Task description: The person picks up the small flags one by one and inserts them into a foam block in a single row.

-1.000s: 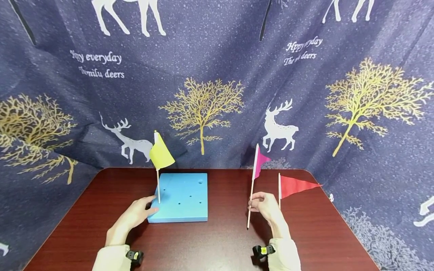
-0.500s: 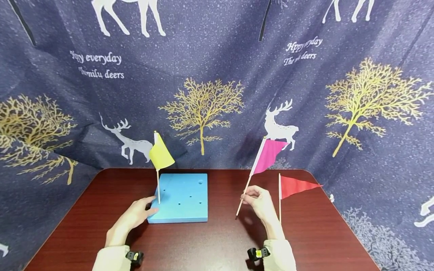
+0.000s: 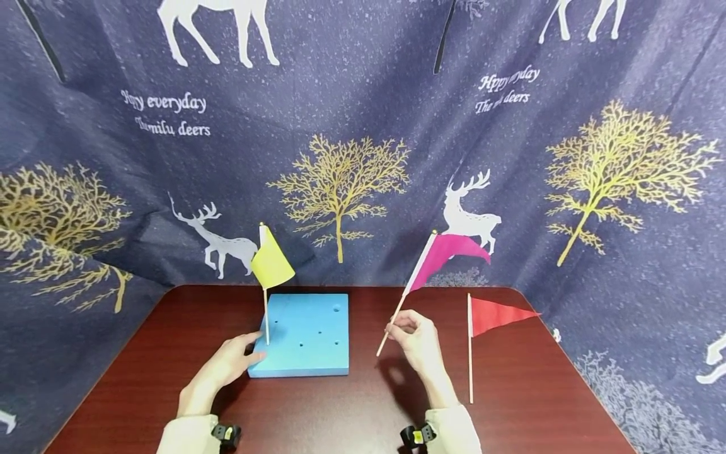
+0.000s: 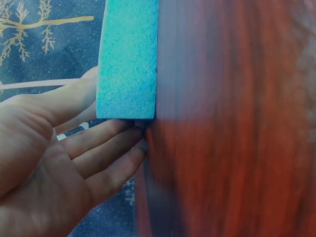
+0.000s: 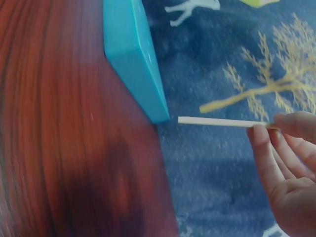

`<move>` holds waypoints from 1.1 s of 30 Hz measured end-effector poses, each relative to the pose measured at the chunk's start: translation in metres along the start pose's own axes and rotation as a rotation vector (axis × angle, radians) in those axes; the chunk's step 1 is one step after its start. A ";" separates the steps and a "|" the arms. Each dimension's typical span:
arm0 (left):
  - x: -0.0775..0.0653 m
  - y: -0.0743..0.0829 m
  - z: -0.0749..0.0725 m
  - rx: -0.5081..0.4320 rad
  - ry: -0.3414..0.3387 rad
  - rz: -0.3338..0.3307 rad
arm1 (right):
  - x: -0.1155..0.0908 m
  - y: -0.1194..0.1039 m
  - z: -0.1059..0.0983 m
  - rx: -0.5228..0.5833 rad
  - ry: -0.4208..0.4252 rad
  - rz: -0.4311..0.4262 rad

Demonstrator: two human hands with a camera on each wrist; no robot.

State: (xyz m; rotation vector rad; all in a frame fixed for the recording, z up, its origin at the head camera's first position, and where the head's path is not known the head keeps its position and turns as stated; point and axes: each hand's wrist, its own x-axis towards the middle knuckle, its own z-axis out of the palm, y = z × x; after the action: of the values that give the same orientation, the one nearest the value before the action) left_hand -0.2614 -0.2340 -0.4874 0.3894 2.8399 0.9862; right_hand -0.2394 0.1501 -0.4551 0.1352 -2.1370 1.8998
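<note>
- Flag in magenta (image 3: 441,254), pinched by the right hand (image 3: 416,340) — shifted left toward the blue block (image 3: 314,360)
- Left hand (image 3: 227,361) unmoved, relaxed, touching the block's left edge

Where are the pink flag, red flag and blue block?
Pink flag (image 3: 441,254): head view, on its cloth.
Red flag (image 3: 493,316): head view, on its cloth.
Blue block (image 3: 306,320): head view, on its top face.

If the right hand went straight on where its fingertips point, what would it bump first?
Probably the blue block, though the right hand looks raised above the table, so it might pass over instead.
</note>
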 end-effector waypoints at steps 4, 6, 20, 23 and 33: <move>0.001 -0.001 0.002 -0.010 0.000 0.001 | -0.001 -0.002 0.016 -0.067 -0.006 -0.057; 0.002 -0.001 0.002 -0.010 0.001 0.006 | 0.000 -0.004 0.025 -0.115 -0.010 -0.086; 0.001 0.002 0.001 -0.023 -0.005 -0.010 | 0.013 -0.015 0.093 -0.206 -0.081 -0.194; 0.000 0.002 0.003 -0.011 0.012 0.000 | 0.016 -0.015 0.107 -0.235 -0.087 -0.192; -0.003 0.006 0.000 -0.019 0.006 -0.015 | 0.022 -0.014 0.142 -0.248 -0.091 -0.183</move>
State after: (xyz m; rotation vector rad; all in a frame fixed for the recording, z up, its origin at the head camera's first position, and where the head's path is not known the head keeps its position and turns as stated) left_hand -0.2567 -0.2300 -0.4835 0.3641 2.8319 1.0130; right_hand -0.2779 0.0115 -0.4498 0.3584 -2.3111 1.5423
